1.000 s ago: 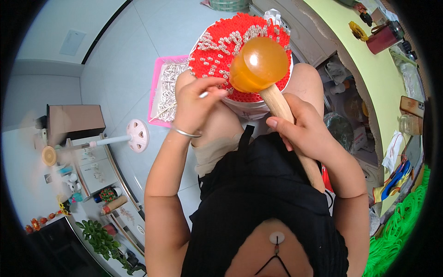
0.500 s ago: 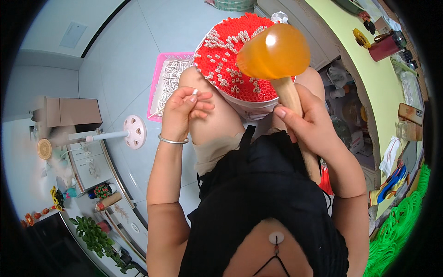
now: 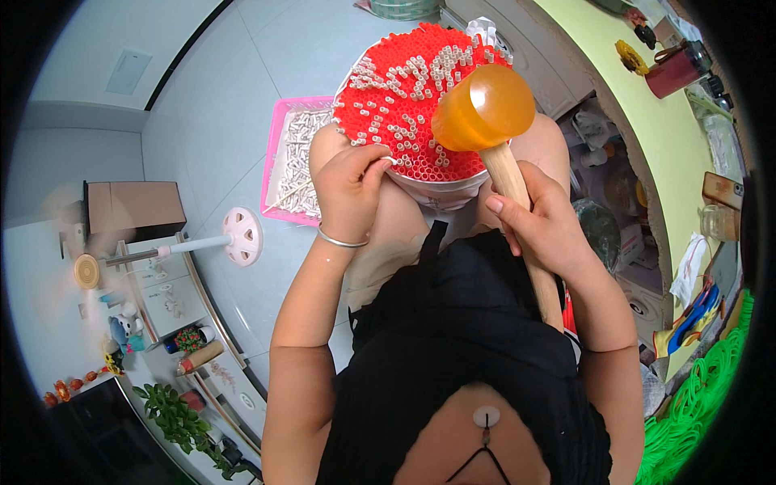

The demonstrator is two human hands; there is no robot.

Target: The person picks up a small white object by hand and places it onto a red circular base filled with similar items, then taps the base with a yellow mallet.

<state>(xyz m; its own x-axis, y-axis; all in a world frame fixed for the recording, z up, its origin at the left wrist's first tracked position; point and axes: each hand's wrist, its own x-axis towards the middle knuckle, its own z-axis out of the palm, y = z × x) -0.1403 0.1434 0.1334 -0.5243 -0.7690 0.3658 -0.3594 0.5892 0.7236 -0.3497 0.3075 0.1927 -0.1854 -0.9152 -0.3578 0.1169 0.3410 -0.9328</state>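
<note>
From here the left hand [image 3: 349,184], fingertips pinched on a small white plug [image 3: 391,160] by the red tube bundle's [image 3: 408,101] near edge, seems to be placing it, which calls for lining up a tube mouth, while the right hand [image 3: 540,212] grips a mallet [image 3: 487,109]

I find part of the red tube bundle [image 3: 404,101] hidden behind the mallet head [image 3: 485,107]. My view's edge cuts off the green cord [image 3: 697,408].

You are wearing the wide fisheye camera on your head; it is facing down, near your hands [image 3: 349,184], taking in the floor [image 3: 212,145].
</note>
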